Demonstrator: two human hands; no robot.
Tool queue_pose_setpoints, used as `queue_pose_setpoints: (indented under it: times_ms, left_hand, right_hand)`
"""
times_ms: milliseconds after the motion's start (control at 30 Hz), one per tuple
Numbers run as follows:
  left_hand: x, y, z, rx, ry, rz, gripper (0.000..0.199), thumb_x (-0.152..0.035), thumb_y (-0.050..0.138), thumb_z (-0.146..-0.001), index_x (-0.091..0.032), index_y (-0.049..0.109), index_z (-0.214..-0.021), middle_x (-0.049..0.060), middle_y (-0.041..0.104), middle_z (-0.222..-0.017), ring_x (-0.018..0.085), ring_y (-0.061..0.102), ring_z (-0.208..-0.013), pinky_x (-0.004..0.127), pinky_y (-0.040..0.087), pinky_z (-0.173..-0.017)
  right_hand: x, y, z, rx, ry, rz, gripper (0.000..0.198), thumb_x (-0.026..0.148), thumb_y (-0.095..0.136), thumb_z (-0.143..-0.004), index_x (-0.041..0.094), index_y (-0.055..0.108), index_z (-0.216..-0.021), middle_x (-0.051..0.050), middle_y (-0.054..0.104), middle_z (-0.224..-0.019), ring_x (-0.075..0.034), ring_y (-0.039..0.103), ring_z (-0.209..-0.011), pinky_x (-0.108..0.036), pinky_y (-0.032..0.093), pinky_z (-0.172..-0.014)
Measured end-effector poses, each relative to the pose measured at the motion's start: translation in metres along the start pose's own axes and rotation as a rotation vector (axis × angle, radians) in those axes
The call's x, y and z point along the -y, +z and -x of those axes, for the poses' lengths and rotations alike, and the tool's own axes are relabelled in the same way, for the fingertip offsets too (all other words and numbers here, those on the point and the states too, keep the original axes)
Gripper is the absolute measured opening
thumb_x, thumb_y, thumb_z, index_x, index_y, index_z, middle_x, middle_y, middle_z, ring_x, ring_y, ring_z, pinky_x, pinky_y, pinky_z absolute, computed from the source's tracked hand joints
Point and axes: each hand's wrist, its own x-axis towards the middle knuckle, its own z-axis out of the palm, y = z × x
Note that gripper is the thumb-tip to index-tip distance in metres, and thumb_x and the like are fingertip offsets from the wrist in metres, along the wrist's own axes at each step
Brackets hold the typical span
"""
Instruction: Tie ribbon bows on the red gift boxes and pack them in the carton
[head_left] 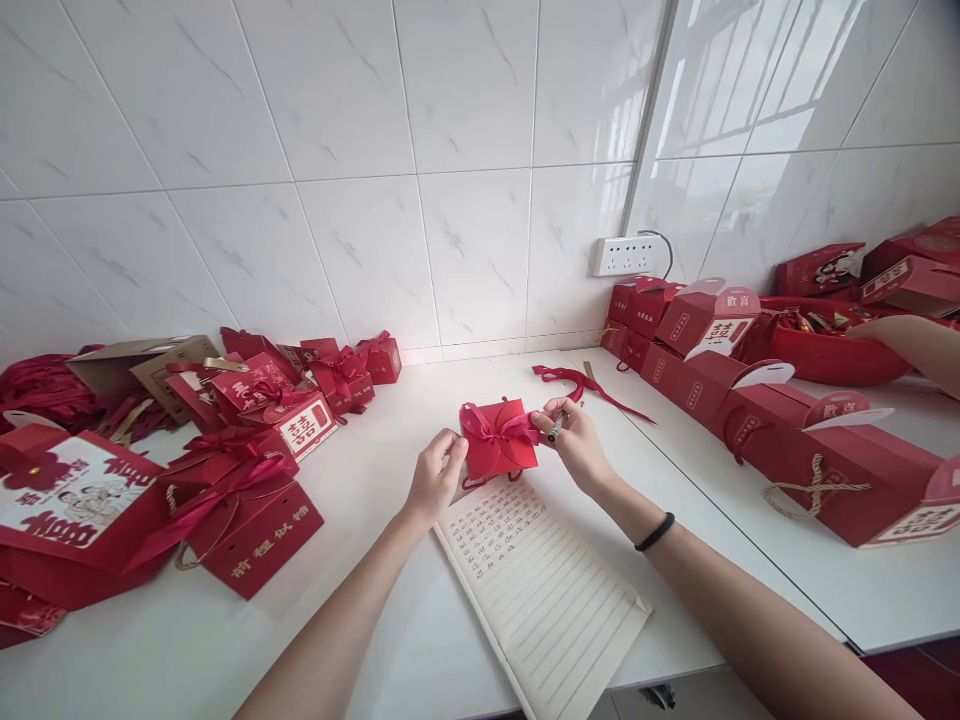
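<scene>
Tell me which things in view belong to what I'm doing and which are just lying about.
Likely part of the job:
ribboned red box, held by your left hand
pen, in your right hand
notebook, just below the box in view

Apparently just lying about:
loose red ribbon
boxes on the left
boxes on the right
power strip

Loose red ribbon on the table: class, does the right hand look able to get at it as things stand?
Probably yes: the ribbon lies on the table just beyond the right hand, with nothing visible standing between, though that hand already holds a pen.
</scene>
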Motion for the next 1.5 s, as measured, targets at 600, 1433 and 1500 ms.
queue_pose_setpoints:
  times_ms: [600, 1433, 1500]
  left_hand:
    - [0.003, -0.004, -0.001, 0.002, 0.015, -0.031, 0.034, -0.043, 0.033, -0.087, -0.019, 0.035, -0.062, -0.002, 0.037, -0.061, 0.012, 0.034, -0.058, 0.024, 0.03, -0.057]
    - [0.032, -0.017, -0.011, 0.221, -0.232, 0.453, 0.04, -0.052, 0.055, -0.077, -0.012, 0.061, -0.081, 0.012, 0.053, -0.12, 0.023, 0.055, -0.102, 0.037, 0.042, -0.09]
    - [0.032, -0.018, -0.01, 0.237, -0.197, 0.392, 0.037, -0.048, 0.052, -0.081, -0.013, 0.063, -0.088, 0.011, 0.058, -0.113, 0.022, 0.055, -0.098, 0.036, 0.042, -0.088]
  right_hand:
    - [0.006, 0.001, 0.003, -0.055, 0.048, -0.03, 0.052, 0.05, 0.077, -0.053, 0.019, 0.041, -0.074, 0.004, 0.048, -0.071, -0.012, 0.052, -0.066, -0.029, 0.053, -0.061]
    - [-0.003, -0.006, -0.005, -0.169, 0.114, -0.165, 0.035, 0.032, 0.066, -0.066, 0.021, 0.035, -0.078, 0.005, 0.044, -0.077, -0.019, 0.064, -0.08, -0.032, 0.057, -0.068]
    - [-0.005, -0.008, -0.007, -0.167, 0.111, -0.171, 0.036, 0.031, 0.067, -0.065, 0.021, 0.035, -0.077, 0.005, 0.044, -0.076, -0.019, 0.064, -0.08, -0.032, 0.057, -0.07]
